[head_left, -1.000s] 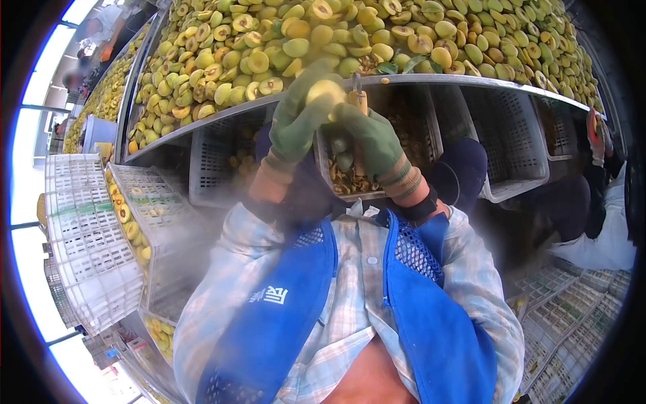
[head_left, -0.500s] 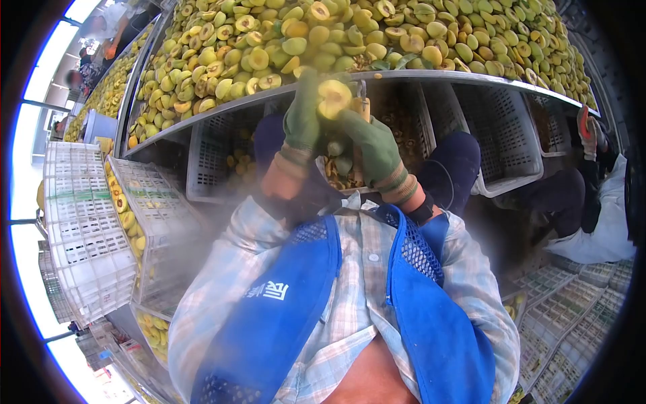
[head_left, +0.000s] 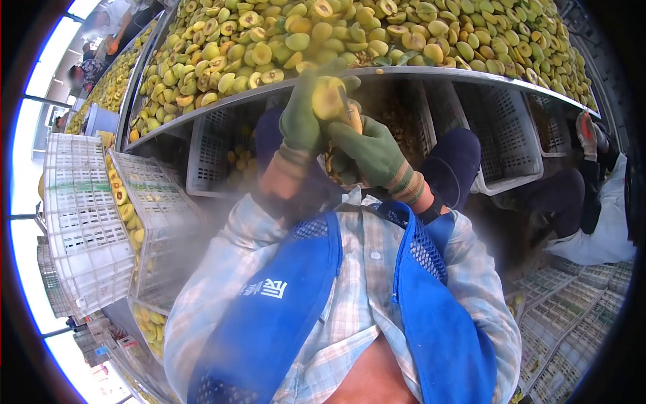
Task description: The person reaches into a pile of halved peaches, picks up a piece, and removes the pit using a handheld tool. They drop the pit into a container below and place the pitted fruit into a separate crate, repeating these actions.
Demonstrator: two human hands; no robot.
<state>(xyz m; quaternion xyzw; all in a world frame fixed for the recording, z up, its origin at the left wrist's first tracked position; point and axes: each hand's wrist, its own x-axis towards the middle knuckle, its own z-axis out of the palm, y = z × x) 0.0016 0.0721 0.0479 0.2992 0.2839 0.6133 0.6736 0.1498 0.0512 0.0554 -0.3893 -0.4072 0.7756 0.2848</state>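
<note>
My left hand, in a green knitted glove, grips a yellow-green plum half just below the metal rim of the table. My right hand, gloved alike, is closed around a tool with a pale wooden handle, held against the fruit's right side. The tool's working end is mostly hidden by the fruit and glove. Directly beyond my hands, a broad heap of halved plums covers the table. Brown scraps lie in a container below.
The table's metal rim curves across in front of me. Under it stand white plastic crates. Stacked crates rise at left, with more fruit beside them. At right is another person's gloved hand; other people work at upper left.
My hands have drawn closer together. The plum half has turned, so its cut face with the brownish centre no longer faces me plainly. The wooden handle has tilted toward the fruit.
</note>
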